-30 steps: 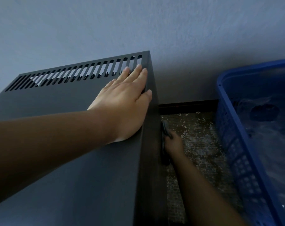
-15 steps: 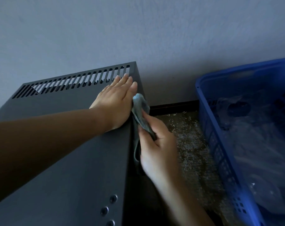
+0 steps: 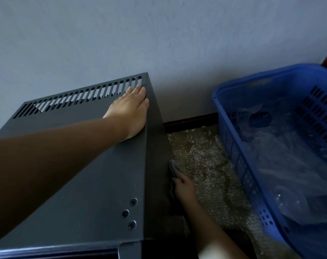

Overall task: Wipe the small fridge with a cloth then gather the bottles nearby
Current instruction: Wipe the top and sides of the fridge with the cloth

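Observation:
The small dark grey fridge (image 3: pixel 88 165) fills the left of the view, its top slotted with vents along the back edge. My left hand (image 3: pixel 130 111) lies flat on the top near the back right corner, fingers straight. Down the fridge's right side, my right hand (image 3: pixel 184 186) holds a grey cloth (image 3: pixel 174 169) against the side panel. Clear plastic bottles (image 3: pixel 282 165) lie heaped in the blue basket on the right.
A blue plastic basket (image 3: pixel 239 159) stands on the floor to the right of the fridge. Between them runs a strip of speckled floor (image 3: pixel 205 161) littered with white flecks. A grey wall (image 3: pixel 159 34) and dark skirting stand right behind.
My right hand has dropped with the cloth from the fridge's top edge down along its right side. The left hand stays flat on top. The view has shifted slightly.

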Demonstrator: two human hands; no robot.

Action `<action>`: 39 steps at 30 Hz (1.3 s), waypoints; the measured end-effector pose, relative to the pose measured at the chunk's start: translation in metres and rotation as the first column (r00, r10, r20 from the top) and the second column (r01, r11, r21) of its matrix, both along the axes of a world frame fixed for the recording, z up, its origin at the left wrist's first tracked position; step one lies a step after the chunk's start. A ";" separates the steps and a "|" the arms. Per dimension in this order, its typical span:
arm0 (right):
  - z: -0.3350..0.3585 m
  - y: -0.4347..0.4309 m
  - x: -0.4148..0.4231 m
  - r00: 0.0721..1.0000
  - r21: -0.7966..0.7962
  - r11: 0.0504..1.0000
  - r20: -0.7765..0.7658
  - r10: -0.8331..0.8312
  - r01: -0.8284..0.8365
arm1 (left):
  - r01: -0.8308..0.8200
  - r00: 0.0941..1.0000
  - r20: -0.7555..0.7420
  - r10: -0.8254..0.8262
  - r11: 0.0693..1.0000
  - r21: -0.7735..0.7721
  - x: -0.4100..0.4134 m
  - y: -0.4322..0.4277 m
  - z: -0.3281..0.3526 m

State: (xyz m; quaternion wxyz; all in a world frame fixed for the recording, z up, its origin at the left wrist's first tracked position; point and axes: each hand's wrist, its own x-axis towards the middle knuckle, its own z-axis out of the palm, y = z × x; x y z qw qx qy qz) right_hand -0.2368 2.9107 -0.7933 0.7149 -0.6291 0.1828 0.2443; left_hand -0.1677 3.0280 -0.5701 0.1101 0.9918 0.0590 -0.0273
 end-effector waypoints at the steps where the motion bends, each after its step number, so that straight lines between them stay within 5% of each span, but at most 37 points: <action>1: 0.014 -0.002 -0.003 0.999 -0.004 1.000 0.054 -0.006 0.006 | 0.002 1.000 0.000 -0.002 1.000 -0.002 0.000 0.000 0.000; 8: 0.167 -0.025 -0.056 0.860 0.150 0.988 0.509 -0.045 -0.036 | 0.005 1.000 -0.016 -0.004 0.999 0.044 0.000 -0.002 -0.001; 15: 0.222 -0.009 -0.112 0.667 -0.094 0.994 0.736 0.112 -0.064 | 0.013 1.000 -0.027 -0.011 0.998 0.057 -0.001 -0.003 0.000; 21: 0.180 -0.025 -0.090 0.711 -0.038 0.985 0.696 -0.095 0.169 | 0.016 1.000 -0.015 -0.015 0.998 0.062 0.003 -0.002 -0.002; 25: 0.140 -0.021 -0.088 0.690 -0.196 0.944 0.723 -0.044 0.265 | 0.015 1.000 -0.020 -0.014 0.997 0.075 0.004 -0.001 -0.003; 29: 0.088 -0.021 -0.075 0.848 -0.383 0.916 0.519 0.106 0.120 | 0.009 1.000 -0.011 -0.008 0.998 0.066 0.003 0.001 -0.004; 39: -0.028 -0.014 -0.042 0.962 -0.546 0.829 0.141 0.235 -0.122 | -0.009 1.000 0.026 0.008 0.999 0.051 0.002 -0.001 -0.003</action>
